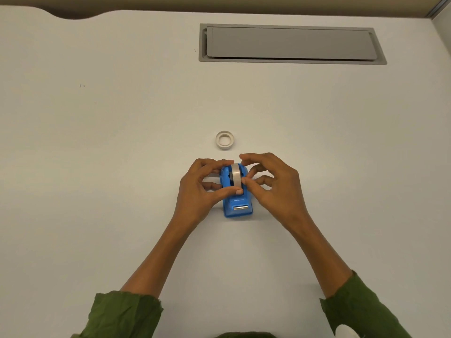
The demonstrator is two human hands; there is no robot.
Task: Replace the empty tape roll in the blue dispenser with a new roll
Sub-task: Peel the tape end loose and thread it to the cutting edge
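The blue tape dispenser [238, 206] stands on the white table, its metal cutter facing me. A pale tape roll [236, 176] sits upright in its cradle. My left hand [200, 189] wraps the dispenser's left side, with the thumb lying across the roll's front and the index finger over its top. My right hand [266, 184] pinches the roll's right side with thumb and fingertips. A second white roll [224, 140] lies flat on the table just beyond the dispenser, touched by neither hand.
A grey recessed cable hatch [290, 43] with a closed lid is set into the white table [97, 142] at the far right. The table's far edge curves at the upper left. Green sleeves cover both forearms near the bottom.
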